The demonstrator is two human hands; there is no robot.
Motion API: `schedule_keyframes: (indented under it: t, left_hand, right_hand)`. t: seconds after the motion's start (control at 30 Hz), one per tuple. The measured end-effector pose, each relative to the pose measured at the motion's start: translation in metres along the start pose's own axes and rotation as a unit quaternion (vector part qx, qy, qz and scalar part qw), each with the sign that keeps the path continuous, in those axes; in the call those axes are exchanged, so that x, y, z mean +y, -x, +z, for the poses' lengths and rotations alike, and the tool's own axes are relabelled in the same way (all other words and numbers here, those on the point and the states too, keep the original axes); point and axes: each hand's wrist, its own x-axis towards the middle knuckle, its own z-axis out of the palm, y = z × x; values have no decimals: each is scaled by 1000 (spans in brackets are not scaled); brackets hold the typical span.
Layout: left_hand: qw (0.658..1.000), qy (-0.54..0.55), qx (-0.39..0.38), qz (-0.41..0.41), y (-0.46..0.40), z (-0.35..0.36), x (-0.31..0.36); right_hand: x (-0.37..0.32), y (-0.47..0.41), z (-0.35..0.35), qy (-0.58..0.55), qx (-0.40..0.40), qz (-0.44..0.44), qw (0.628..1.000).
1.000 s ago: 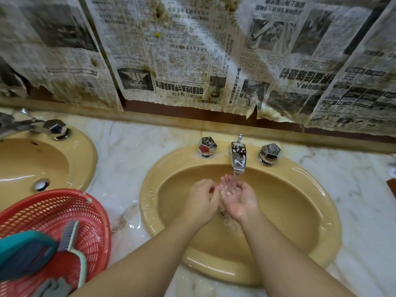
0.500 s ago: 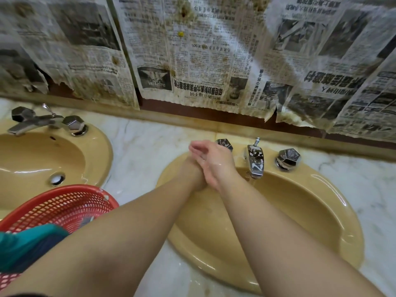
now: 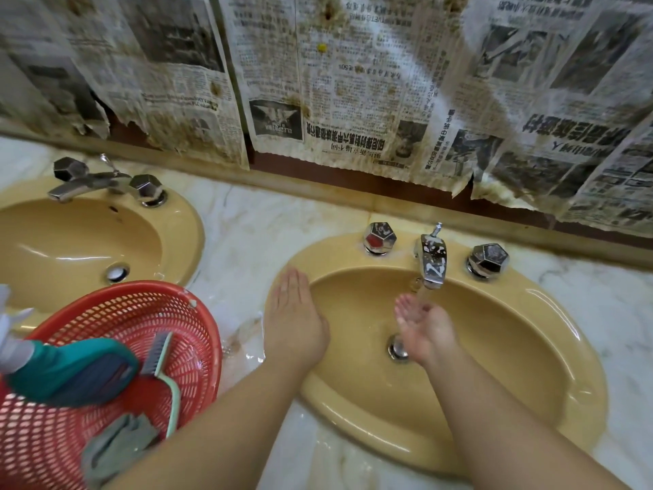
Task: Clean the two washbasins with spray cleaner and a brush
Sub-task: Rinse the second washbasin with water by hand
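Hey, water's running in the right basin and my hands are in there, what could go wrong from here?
The counter between the basins looks wet, so the left hand resting flat on the right basin's rim might slip. The red basket sits over the left basin's edge and could tip if an arm bumps it. Water from the tap hitting the cupped right hand may splash out.
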Motion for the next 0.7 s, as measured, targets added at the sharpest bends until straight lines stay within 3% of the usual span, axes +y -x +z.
schedule_keyframes:
  t: [0.13, 0.27, 0.37, 0.43, 0.53, 0.7]
  left_hand:
    - [988, 138, -20, -67, 59, -7, 37]
    - [932, 355, -18, -73, 81, -27, 56]
    - [966, 243, 74, -50, 28, -31, 28]
    - [991, 122, 36, -37, -4, -25, 3]
    - [999, 12, -35, -13, -9, -12, -17]
    - [1000, 6, -30, 3, 56, -2, 7]
  right_hand:
    - [8, 8, 17, -74, -42, 33, 996]
    - [36, 42, 70, -15, -160, 62, 985]
    - [50, 78, 101, 207, -257, 9, 944]
    - [53, 90, 103, 343, -278, -55, 896]
    - [44, 80, 85, 415, -214, -110, 878]
    - [21, 27, 21, 306, -25, -50, 950]
